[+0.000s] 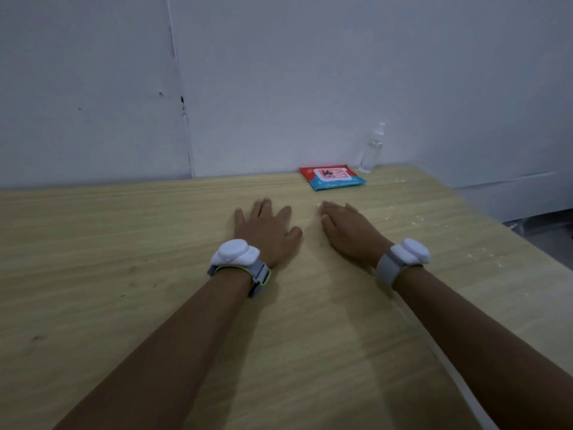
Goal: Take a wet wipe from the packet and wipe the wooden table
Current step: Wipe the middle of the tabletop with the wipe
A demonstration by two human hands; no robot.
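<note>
Wooden tabletop: wipe packet lies unopened, apparently, just beyond right hand, nearer than left hand; both flat, empty.

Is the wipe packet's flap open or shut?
Shut: the packet lies flat by the wall, its white flap down, no wipe showing. Both hands rest apart from it.
</note>
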